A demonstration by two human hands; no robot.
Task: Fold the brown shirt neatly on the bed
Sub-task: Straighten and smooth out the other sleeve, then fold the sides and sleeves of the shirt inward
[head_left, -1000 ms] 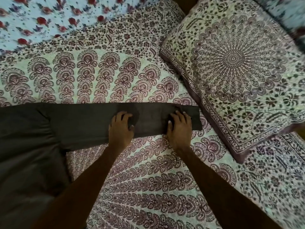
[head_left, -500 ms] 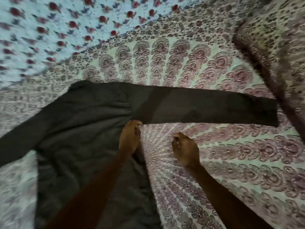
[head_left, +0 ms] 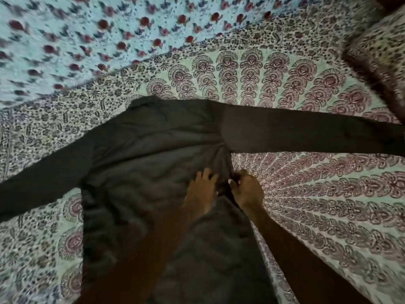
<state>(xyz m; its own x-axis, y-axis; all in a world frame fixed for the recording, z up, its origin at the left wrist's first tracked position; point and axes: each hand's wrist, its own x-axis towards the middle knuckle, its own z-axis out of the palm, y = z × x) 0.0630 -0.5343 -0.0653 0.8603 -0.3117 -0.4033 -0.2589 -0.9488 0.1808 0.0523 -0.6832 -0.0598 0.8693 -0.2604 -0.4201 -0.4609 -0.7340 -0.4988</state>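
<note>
A brown shirt (head_left: 142, 150) lies spread at centre frame on a patterned bedspread (head_left: 317, 205), 2 sleeves outstretched. At its right-of-frame side seam, the left hand (head_left: 201, 190) presses flat, fingers spread, while the right hand (head_left: 248, 190) pinches the edge.

Dark brown long-sleeved cloth shirt (head_left: 153, 154) lies spread on a mandala-printed cotton bedspread (head_left: 306, 205), sleeves out to both sides.
Left hand (head_left: 200, 191) rests with spread fingers on the shirt body; right hand (head_left: 248, 190), just beside it, pinches the shirt's side edge; matching printed pillow (head_left: 379, 55) at top right; pale blue red-flowered sheet (head_left: 76, 36) at top left.
</note>
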